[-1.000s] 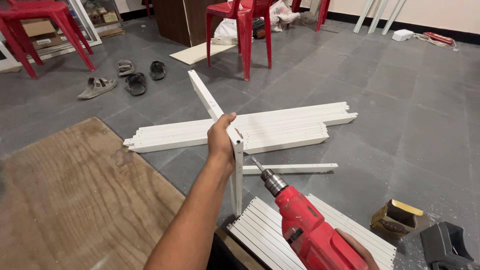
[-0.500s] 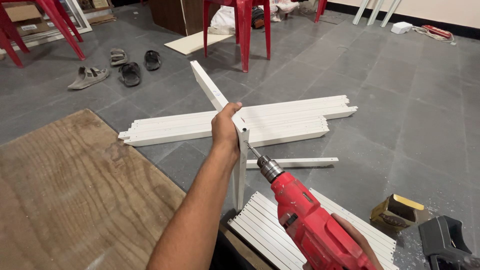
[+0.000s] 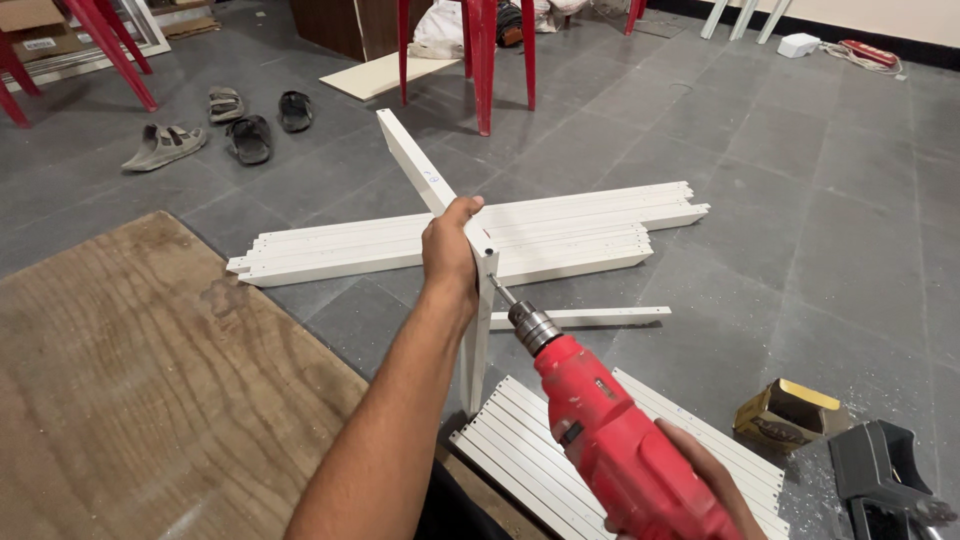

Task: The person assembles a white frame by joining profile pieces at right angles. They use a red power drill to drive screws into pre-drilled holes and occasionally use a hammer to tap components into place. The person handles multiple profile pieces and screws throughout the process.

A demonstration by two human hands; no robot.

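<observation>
My left hand [image 3: 450,250] grips the corner joint where two white wooden bars meet, one bar [image 3: 415,165] running up and away, the other [image 3: 478,335] standing down to the floor. My right hand [image 3: 705,480] holds a red power drill [image 3: 610,440] at the lower right. Its bit [image 3: 500,292] touches the side of the upright bar just below the joint, next to my left hand's fingers.
A stack of long white bars [image 3: 470,240] lies on the grey tiled floor behind the joint, one loose bar [image 3: 580,317] beside it, and a flat bundle of white slats [image 3: 520,450] under the drill. Plywood sheet [image 3: 150,390] at left. Small box [image 3: 785,415], dark tool [image 3: 880,470], sandals [image 3: 215,120], red chair legs [image 3: 480,50].
The view has shifted slightly; my left hand keeps hold of the joint and the drill stays with its bit against the upright bar.
</observation>
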